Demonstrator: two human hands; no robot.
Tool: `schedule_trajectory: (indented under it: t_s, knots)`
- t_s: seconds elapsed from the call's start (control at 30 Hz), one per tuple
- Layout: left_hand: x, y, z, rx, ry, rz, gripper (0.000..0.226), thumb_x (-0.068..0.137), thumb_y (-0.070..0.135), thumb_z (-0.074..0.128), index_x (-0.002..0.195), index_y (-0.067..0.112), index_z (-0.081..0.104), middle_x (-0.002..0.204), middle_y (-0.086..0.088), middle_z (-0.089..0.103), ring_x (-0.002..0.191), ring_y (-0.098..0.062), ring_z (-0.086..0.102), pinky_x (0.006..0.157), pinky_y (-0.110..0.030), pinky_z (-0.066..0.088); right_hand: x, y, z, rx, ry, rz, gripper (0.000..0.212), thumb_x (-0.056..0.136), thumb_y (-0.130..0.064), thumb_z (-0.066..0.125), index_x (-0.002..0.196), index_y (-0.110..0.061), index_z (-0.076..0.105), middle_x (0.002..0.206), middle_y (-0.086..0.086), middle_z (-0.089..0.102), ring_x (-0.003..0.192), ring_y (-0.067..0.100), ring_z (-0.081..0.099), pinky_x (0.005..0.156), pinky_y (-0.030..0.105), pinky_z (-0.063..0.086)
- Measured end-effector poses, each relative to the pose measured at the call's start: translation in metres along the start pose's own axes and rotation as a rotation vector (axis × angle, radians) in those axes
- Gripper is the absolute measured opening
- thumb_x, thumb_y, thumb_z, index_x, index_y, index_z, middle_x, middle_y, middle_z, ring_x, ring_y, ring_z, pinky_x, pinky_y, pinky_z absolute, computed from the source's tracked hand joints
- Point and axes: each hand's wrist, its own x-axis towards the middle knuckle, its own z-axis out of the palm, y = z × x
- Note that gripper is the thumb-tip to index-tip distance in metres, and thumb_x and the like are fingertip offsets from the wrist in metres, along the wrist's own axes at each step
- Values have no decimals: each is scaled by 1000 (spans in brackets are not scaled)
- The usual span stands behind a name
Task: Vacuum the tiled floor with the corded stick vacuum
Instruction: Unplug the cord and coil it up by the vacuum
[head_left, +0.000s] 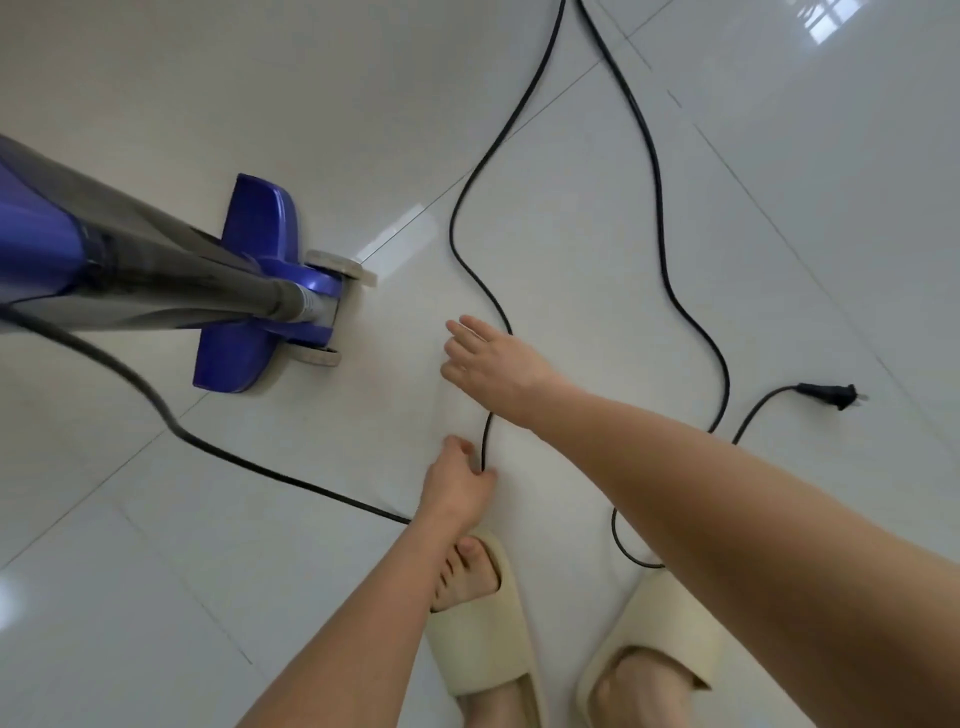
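Note:
The blue and grey stick vacuum stands at the left, its blue floor head flat on the glossy white tiled floor. Its black cord snakes in long loops across the tiles. The cord's plug lies loose on the floor at the right. My left hand reaches down in front of my feet and grips the cord. My right hand stretches forward over another stretch of the cord, fingers spread and holding nothing.
My feet in cream slippers stand at the bottom centre, with a cord loop lying beside the right slipper. Cord runs off the top edge. Window glare shows on the tiles at the upper right.

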Motion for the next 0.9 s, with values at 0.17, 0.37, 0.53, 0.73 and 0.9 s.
schedule_trajectory:
  t_s: [0.17,0.37,0.53,0.73,0.9]
  knots:
    - [-20,-7,15,344,-267,56,37,87,26,55,121,12,54,115,-9,58,102,-26,58,78,-28,46,-51,4,19,-12,-200,19,27,96,-10,46,116,-14,63,116,5,60,113,25,52,116,42,20]
    - [-24,9,31,515,-59,172,35,94,20,47,127,10,44,126,-10,45,116,-29,46,95,-38,43,-101,15,47,43,-125,97,23,94,-8,44,112,-11,59,112,7,57,106,25,52,92,34,39]
    - [3,25,51,519,23,300,23,92,21,51,113,10,51,114,-9,55,107,-29,53,84,-37,45,-103,6,74,133,-9,126,14,89,-11,52,95,-18,62,89,-1,63,88,21,58,74,30,41]
    - [-40,24,35,207,-39,211,31,103,32,28,95,14,52,89,-11,66,88,-31,62,81,-38,50,-152,2,41,473,209,396,29,80,3,56,103,-11,45,69,0,44,63,22,37,68,30,30]
    - [-169,92,1,-74,28,412,37,103,36,31,82,20,57,61,6,47,61,-18,48,66,-39,49,-222,32,-38,668,446,636,7,91,-9,53,86,-10,49,70,3,49,63,24,40,66,34,36]
